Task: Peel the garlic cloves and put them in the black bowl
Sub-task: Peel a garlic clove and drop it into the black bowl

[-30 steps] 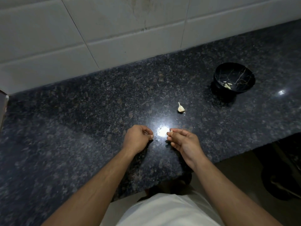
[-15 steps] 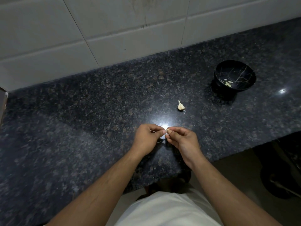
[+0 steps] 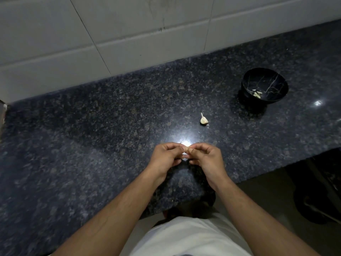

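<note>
Both hands together over the near part of the dark granite counter (image 3: 92,145), fingertips meeting just in front of a bright light glare on the stone.

Left hand (image 3: 167,157): fingers curled, thumb and forefinger pinching a small pale garlic clove (image 3: 186,150) from its left side.
Right hand (image 3: 207,157): fingers curled too, thumb and forefinger pinching the same clove from the right. Knuckles of both up toward camera, so clove mostly hidden; only a sliver of pale skin visible between fingertips. Cannot tell how much peel is off.

A bit of white visible just below the pinch, between the two hands; too small to tell whether peel or part of the clove.

Remaining garlic piece (image 3: 203,119), with pointed stem tip, lying on counter beyond the hands, slightly right, well apart from them. Tiny pale flecks on the stone just beside it.

Black bowl (image 3: 273,81) with thin pale vein pattern standing on counter far right, well apart from hands and from the garlic piece. Several peeled cloves (image 3: 257,94) lying at bottom of bowl.

White tiled wall (image 3: 129,34) along back edge of counter. White shirt (image 3: 184,237) at bottom centre. Dark floor area past counter's right edge, contents too dim to make out.
</note>
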